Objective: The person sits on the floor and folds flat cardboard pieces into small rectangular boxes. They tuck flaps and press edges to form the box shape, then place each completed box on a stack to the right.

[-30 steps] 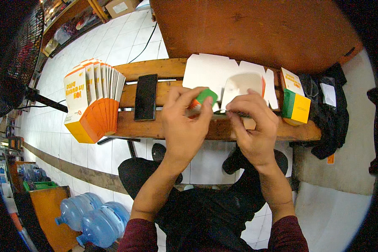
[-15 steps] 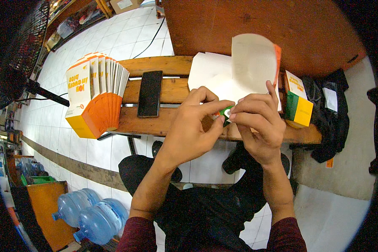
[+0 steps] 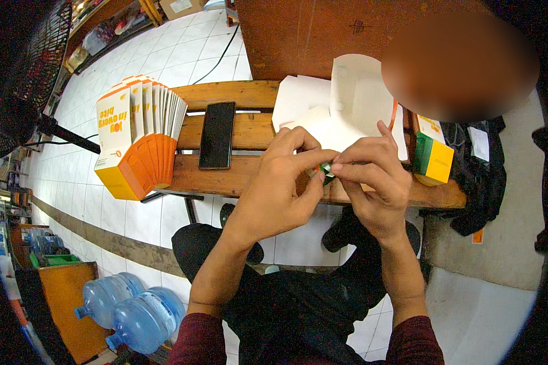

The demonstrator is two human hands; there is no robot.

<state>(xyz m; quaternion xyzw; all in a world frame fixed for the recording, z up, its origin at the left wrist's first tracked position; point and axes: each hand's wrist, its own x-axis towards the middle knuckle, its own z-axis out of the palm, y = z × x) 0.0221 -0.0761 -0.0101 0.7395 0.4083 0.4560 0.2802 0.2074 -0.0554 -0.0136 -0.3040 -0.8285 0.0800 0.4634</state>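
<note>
Carton [image 3: 359,91] shows white interior, orange edge; left hand [image 3: 278,188] and right hand [image 3: 379,182] pinch its green part [image 3: 329,180].

Open carton [image 3: 359,91]: matt white paperboard inside
Fanned cartons [image 3: 141,146]: smooth printed paperboard
Worktop [image 3: 249,130]: varnished wood slats, grain showing
Phone [image 3: 217,135]: smooth, glossy dark face
Water bottles [image 3: 145,322]: translucent bluish plastic, shiny
Floor tiles [image 3: 182,61]: smooth, glossy
Trousers [image 3: 298,304]: matt black cloth

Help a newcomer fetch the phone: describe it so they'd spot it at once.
Find the slatted wooden bench. Toward its left end, the phone lies between the fanned cartons and the left hand. It is the flat black rectangle, unlike the orange, yellow and white cartons.
</note>
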